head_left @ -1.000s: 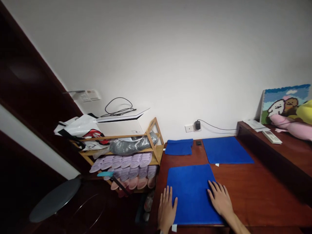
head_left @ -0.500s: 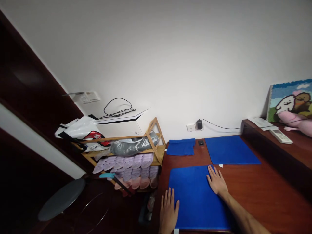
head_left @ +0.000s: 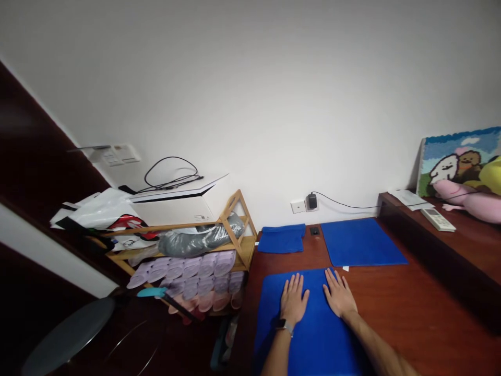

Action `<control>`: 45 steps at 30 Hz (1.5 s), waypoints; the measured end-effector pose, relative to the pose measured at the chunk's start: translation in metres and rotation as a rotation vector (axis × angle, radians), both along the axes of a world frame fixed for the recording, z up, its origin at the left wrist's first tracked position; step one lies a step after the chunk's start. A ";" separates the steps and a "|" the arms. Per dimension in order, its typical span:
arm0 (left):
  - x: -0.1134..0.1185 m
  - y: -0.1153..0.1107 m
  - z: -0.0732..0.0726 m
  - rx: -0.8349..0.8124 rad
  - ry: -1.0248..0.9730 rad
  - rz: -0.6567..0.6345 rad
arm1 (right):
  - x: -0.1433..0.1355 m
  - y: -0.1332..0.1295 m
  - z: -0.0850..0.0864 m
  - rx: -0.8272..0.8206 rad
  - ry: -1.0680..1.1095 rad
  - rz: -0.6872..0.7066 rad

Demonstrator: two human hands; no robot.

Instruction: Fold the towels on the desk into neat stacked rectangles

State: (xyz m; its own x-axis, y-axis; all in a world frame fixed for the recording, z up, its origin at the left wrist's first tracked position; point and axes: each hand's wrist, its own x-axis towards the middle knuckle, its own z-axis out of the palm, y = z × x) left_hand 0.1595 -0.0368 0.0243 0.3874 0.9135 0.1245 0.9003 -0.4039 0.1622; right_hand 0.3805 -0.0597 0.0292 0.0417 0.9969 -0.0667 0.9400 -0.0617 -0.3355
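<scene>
A large blue cloth (head_left: 313, 334) lies spread out on the reddish-brown desk (head_left: 422, 308). My left hand (head_left: 293, 300), with a watch at the wrist, rests on its upper part, fingers outstretched. Near the cloth's upper right corner my right hand (head_left: 340, 295) lies flat, its fingers apart. Neither hand holds anything. Behind them are a smaller folded blue cloth (head_left: 281, 239) on the left and another flat blue cloth (head_left: 362, 242) with a white tag on the right.
On the left stands a wooden rack (head_left: 246, 250) with purple and pink slippers (head_left: 195, 266) and a white box (head_left: 176, 206). A black plug (head_left: 312, 200) sits in the wall. A remote (head_left: 438, 219) and pink plush toy (head_left: 475, 203) lie on the raised shelf.
My left hand has moved up and right from the cloth's left edge onto its upper part. My right hand stays near the upper right corner. The view has shifted slightly to the right.
</scene>
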 end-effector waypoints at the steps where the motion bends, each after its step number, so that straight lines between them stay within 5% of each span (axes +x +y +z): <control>1: -0.019 0.004 -0.004 0.001 0.011 0.047 | 0.000 0.000 0.000 0.002 0.004 0.000; 6: -0.121 0.009 -0.018 0.076 0.034 0.247 | 0.000 -0.001 -0.002 0.004 -0.001 0.001; 9: -0.147 0.002 -0.011 0.164 0.001 0.240 | -0.001 0.001 0.002 0.005 0.005 -0.009; 14: -0.155 -0.055 0.012 0.371 -0.130 0.249 | 0.012 -0.022 0.014 0.228 0.081 0.012; 17: -0.163 -0.121 0.011 0.367 -0.174 0.172 | 0.026 -0.080 0.003 0.405 0.137 0.127; 21: -0.172 -0.193 -0.002 0.317 -0.153 -0.006 | 0.039 -0.172 -0.032 0.447 0.136 0.288; 26: -0.176 -0.206 -0.004 0.376 -0.124 -0.102 | 0.044 -0.215 -0.050 0.466 0.085 0.373; 32: -0.177 -0.210 0.009 0.392 -0.117 -0.149 | 0.051 -0.220 -0.032 0.430 0.045 0.406; 35: -0.173 -0.217 0.032 0.359 -0.143 -0.135 | 0.057 -0.228 -0.004 0.438 0.140 0.392; 37: -0.165 -0.219 0.060 0.317 -0.195 -0.115 | 0.065 -0.233 0.027 0.477 0.202 0.354; 45: -0.108 -0.206 0.215 0.202 -0.443 -0.126 | 0.136 -0.242 0.177 0.613 0.349 0.276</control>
